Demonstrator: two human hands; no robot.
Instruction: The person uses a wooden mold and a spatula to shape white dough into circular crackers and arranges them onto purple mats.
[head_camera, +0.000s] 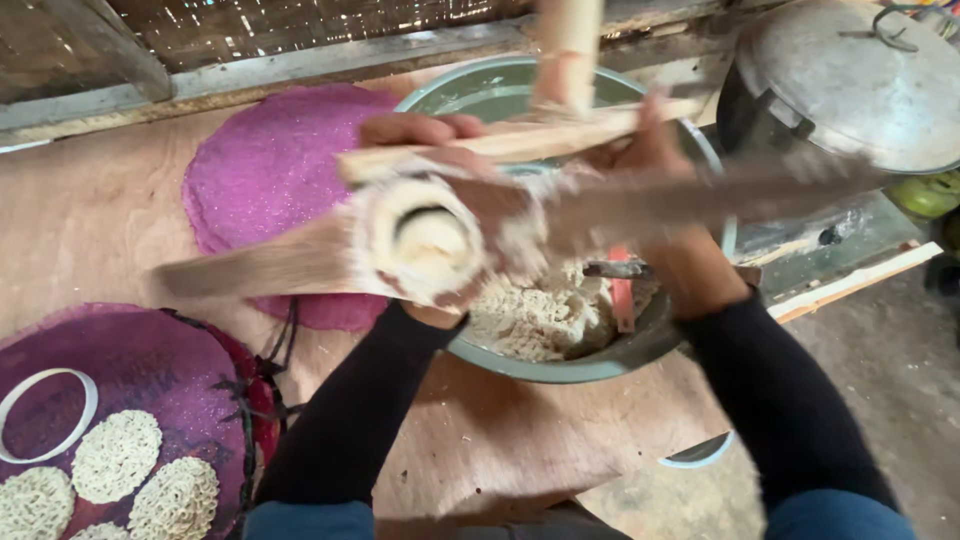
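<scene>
Both hands are closed around a dough-caked wooden noodle press (430, 245) held over a green metal basin (600, 360) that sits on the plywood desk (500, 440): the left hand (425, 135) wraps the upper lever from above, and the right hand (650, 160) clamps the far handle. The press cylinder, packed with pale dough, hangs above the basin's near-left rim rather than its middle, so anything squeezed or shaken loose could drop on the desk instead of into the heap of dough (545, 315) below. The handles look slick with paste, and a slipping grip could knock the basin or swing a lever toward the purple mesh mat (150, 370) where formed noodle rounds (115, 455) lie beside a white ring (45, 415). Motion blur smears the levers, so how the fingers sit is hard to judge, and the red-handled tool (622, 290) in the basin is probably a knife. The upright post (568, 45) is cut off at the top, and the lidded pot (850, 80) hides its contents.
</scene>
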